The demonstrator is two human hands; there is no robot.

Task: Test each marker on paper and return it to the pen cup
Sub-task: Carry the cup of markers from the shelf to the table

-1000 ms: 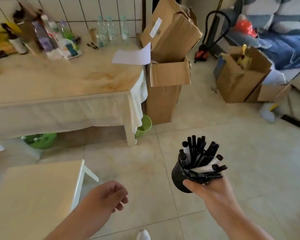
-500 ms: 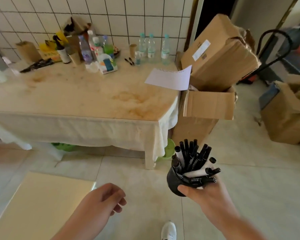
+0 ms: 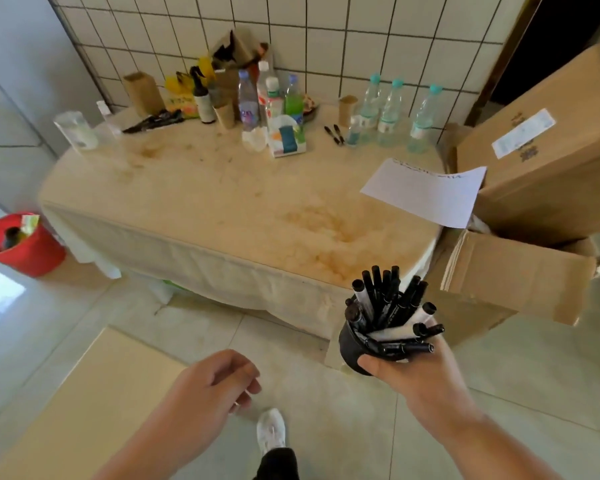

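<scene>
Presently, surface: table (image 3: 222, 202) under a stained cream cloth, against a white tiled wall (image 3: 343, 39); pale tiled floor (image 3: 499, 358).
Right hand (image 3: 409, 372): fingers curled round black pen cup (image 3: 352, 344), held off the table's near corner.
Markers (image 3: 388, 306): bunched in the cup, caps up and fanned.
Left hand (image 3: 215, 386): loosely curled, holding nothing.
Paper (image 3: 426, 192): white sheet overhanging the table's right edge.
Far edge: water bottles (image 3: 392, 109), two loose markers (image 3: 335, 133).
Right flank: cardboard boxes (image 3: 534, 188).
Left floor: red bucket (image 3: 25, 247).
</scene>
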